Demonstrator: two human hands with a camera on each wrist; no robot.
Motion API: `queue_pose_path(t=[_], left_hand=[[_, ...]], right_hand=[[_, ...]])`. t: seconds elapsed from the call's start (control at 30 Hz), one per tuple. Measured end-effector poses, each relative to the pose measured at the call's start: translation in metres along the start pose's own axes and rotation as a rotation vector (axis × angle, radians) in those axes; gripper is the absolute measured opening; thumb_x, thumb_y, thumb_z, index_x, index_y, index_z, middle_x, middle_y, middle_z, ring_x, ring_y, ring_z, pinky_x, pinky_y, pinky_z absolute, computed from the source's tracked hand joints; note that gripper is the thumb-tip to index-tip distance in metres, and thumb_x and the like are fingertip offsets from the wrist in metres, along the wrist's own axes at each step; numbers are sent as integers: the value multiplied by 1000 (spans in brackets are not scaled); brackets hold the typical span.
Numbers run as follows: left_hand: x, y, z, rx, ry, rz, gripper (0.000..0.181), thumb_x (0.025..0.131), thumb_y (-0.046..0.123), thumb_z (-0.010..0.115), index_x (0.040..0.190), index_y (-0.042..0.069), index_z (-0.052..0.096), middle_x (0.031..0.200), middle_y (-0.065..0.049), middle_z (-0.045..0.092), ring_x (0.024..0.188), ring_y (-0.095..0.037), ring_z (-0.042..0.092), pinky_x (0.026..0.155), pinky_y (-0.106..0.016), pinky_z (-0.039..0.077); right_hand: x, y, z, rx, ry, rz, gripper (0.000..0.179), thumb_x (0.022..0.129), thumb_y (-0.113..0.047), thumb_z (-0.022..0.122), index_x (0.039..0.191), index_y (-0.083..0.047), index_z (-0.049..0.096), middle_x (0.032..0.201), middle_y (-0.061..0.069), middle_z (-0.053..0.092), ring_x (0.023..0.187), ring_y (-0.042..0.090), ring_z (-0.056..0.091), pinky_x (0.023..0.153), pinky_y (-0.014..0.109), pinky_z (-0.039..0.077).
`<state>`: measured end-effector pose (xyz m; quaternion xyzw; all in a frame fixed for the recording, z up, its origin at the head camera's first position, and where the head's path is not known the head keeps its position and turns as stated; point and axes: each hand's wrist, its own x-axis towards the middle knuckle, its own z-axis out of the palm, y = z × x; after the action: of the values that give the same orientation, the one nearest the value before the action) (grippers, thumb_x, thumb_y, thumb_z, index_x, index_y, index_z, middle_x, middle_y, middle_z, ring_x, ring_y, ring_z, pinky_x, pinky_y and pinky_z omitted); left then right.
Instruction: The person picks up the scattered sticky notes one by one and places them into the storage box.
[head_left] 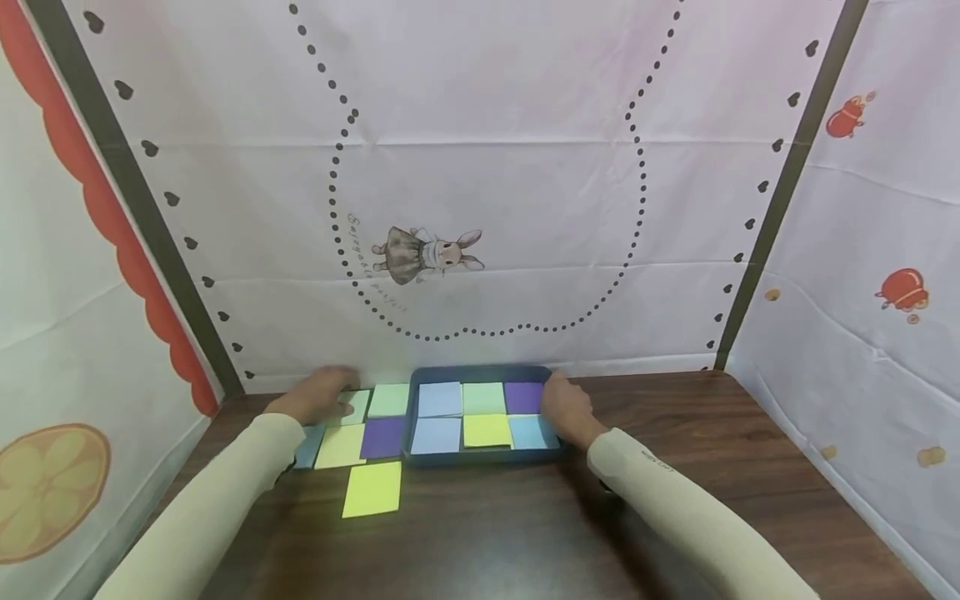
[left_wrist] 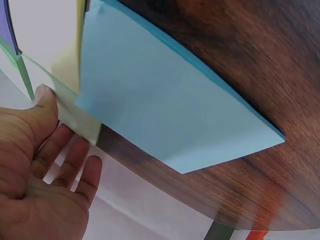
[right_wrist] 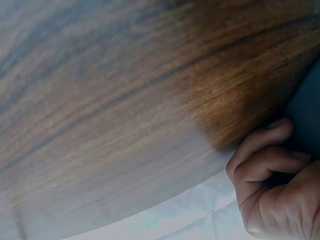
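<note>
My left hand (head_left: 318, 395) is at a pale green sticky-note pad (head_left: 357, 406), fingers loosely bent. In the left wrist view, the thumb (left_wrist: 46, 97) lies at this pad's edge and the other fingers reach along its far side. A blue pad (left_wrist: 170, 100) lies nearby, partly under the left sleeve in the head view. My right hand (head_left: 567, 408) grips the right side of a dark blue tray (head_left: 480, 457), its fingers (right_wrist: 265, 162) curled at the wall. Inside the tray, light blue, pale green, purple, yellow and blue pads sit in two rows.
Left of the tray lie another pale green pad (head_left: 389, 400), a pale yellow pad (head_left: 341, 446) and a purple pad (head_left: 383, 437). Nearer me is a bright yellow pad (head_left: 372, 489). A printed cloth (head_left: 487, 192) hangs behind the wooden table (head_left: 465, 542).
</note>
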<state>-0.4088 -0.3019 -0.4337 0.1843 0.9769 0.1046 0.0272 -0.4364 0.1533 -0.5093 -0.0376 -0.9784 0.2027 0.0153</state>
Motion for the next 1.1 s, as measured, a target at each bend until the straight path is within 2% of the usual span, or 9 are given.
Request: queue_pose_path(t=[0.1,0.3,0.4,0.53,0.6,0.7,0.83,0.93,1.1], left_hand=[[4,-3,1,6,1,-10,37,99,9,85,131,-4,73,130,-22,76,127,-44,70,113,-65,54],[3,-7,2,-39,-16,-31,39,101,11,83,136,-4,71,143,-27,70,139,-50,63,119,-68,50],[3,-7,0,-44,-17,-23,40,101,11,84,135,-4,71,144,-28,69,140,-52,62,120,-69,49],[3,-7,-3,-37,-3,1,43,96,10,88,133,-6,72,144,-30,67,139,-53,61,119,-69,48],[3,-6,-4,-30,9,11,45,94,10,90,131,-7,73,143,-32,66,139,-55,60,120,-70,47],[2,-5,-6,-42,36,5,46,90,8,92,129,-9,74,143,-34,65,139,-57,57,122,-72,45],[4,-3,-12,-71,83,2,38,89,2,90,123,-9,76,134,-31,68,130,-51,63,117,-68,50],[5,-3,-17,-94,109,10,27,93,-1,84,118,-7,78,126,-27,72,120,-44,69,109,-63,57],[5,-5,-23,-148,123,-4,16,97,-3,77,113,-3,78,115,-21,75,109,-37,72,101,-58,61]], right_hand=[[20,13,17,-54,26,-35,34,118,-19,37,122,6,59,80,14,64,65,27,67,53,45,57],[21,13,18,-119,32,-48,32,118,-16,38,122,8,58,79,14,64,63,26,68,50,43,58],[19,11,14,-86,1,-16,33,119,-19,36,126,5,58,84,14,67,67,25,69,56,45,61],[16,10,11,13,-30,20,35,120,-22,33,127,3,57,89,17,70,72,27,69,63,48,63],[17,11,12,17,-29,10,35,120,-22,34,127,3,57,88,16,69,71,27,69,62,48,63],[21,15,18,-32,-21,-22,34,119,-21,35,126,4,57,85,13,67,68,24,68,58,45,62],[25,18,22,-70,0,-39,32,119,-20,38,124,4,58,82,12,65,65,23,68,55,44,61],[25,17,21,-60,4,-35,31,119,-20,38,124,4,58,81,12,65,65,23,68,55,44,61],[19,13,17,2,-3,-20,33,119,-21,35,124,3,57,80,12,66,66,24,68,56,43,60]])
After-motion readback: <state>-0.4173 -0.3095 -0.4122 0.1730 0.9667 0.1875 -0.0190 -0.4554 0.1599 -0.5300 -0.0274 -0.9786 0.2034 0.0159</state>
